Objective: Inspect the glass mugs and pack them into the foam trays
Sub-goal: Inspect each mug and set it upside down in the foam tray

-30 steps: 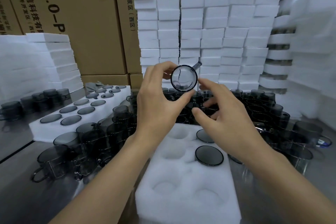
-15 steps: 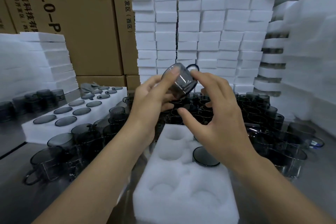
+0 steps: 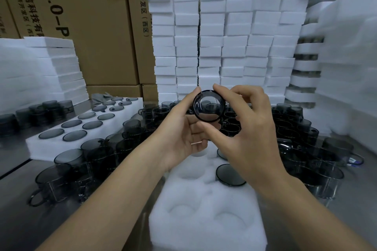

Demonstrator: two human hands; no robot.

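Note:
I hold a smoky grey glass mug up at chest height, its round mouth turned toward me. My left hand pinches its left rim with fingertip and thumb. My right hand grips it from the right, thumb below and fingers over the top. Below lies a white foam tray with round pockets; two hold upturned mugs, partly hidden by my right hand. Several loose grey mugs crowd the table behind and to both sides.
A filled foam tray sits at the left with mugs bottom-up in it. Stacks of white foam trays rise behind the mugs and at the left and right. Brown cardboard boxes form the back wall. Bare steel table shows at front left.
The mug has been turned in my hands, from bottom-on, through a sideways tilt, to mouth toward me. My right hand went from hovering below the mug to gripping it.

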